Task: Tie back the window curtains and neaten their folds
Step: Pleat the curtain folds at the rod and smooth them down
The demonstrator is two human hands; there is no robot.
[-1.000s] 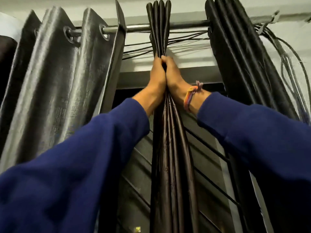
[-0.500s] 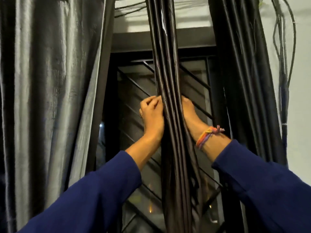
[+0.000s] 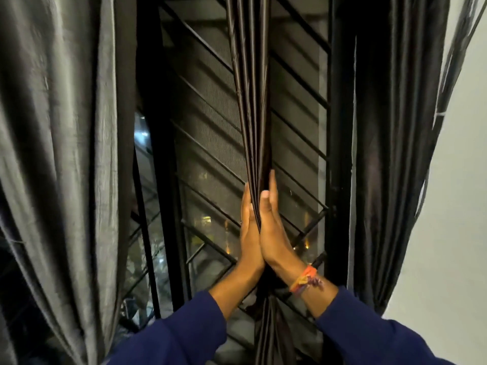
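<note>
- A grey curtain (image 3: 58,154) is seen hanging in loose, broad folds along the left edge, well apart from the hands.
- Behind it, a dark window frame (image 3: 155,154) and a grille of slanted bars (image 3: 208,106) are shown, with small lights visible through the glass lower down.
- The left hand (image 3: 250,233) is pressed flat against the left side of the gathered dark curtain (image 3: 250,88), its fingers straight and held together.
- That narrow bundle of pleats is hung in the middle of the window and is sandwiched between the two palms.
- The right hand (image 3: 272,233) is laid against the bundle's right side, fingers straight and together, thumb resting on the front folds; a woven wristband (image 3: 305,281) is worn.
- A second dark curtain (image 3: 395,154) is bunched at the right, beside a pale wall (image 3: 453,233).
</note>
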